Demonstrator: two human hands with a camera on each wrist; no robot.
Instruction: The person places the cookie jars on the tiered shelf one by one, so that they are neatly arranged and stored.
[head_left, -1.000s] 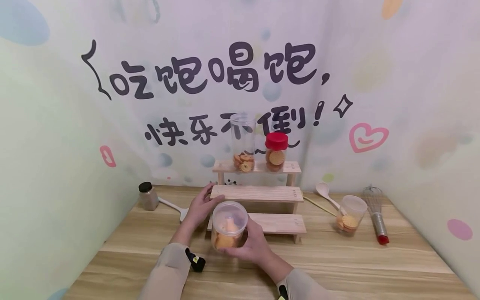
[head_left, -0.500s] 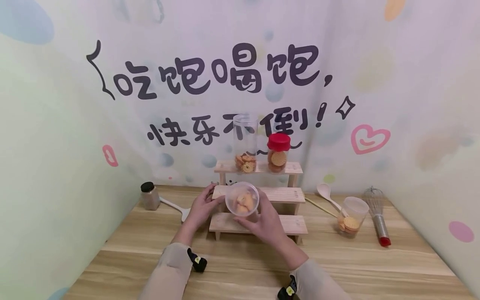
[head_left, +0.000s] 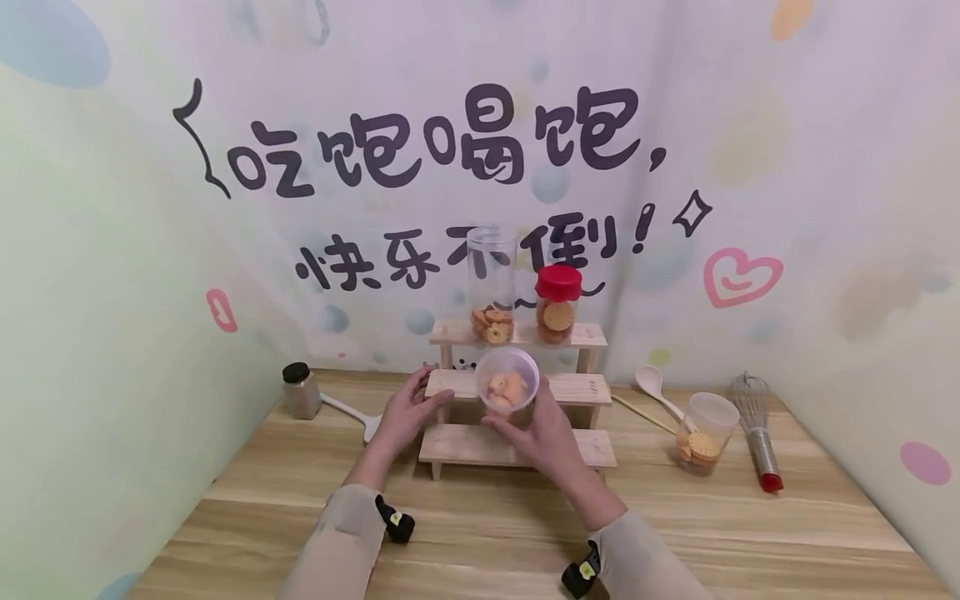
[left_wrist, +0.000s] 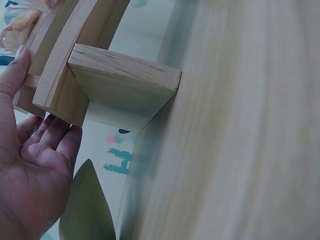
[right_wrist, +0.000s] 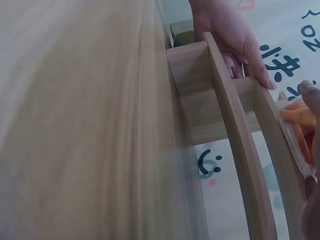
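The stand appears to be partly filled: on its top shelf [head_left: 446,331], a tall jar [head_left: 492,325] and a red-lidded jar [head_left: 557,310] are already set side by side, both with cookies inside. A third, the clear jar [head_left: 507,379], is held in the air or only just at the middle shelf [head_left: 558,388]; whether its base is borne by the wood cannot be told, so its placing is judged unfinished. A short jar [head_left: 706,433] is left on the table [head_left: 675,533], to the right of the stand, and may also remain to be dealt with. The clear jar is grasped by the right hand [head_left: 552,433], its thumb laid at the lower front and its fingers, largely hidden, passed behind the right side; the rim is left free above the grip. By the left hand [head_left: 409,410], the left end of the middle shelf is gripped between thumb and fingers, apart from the jar.
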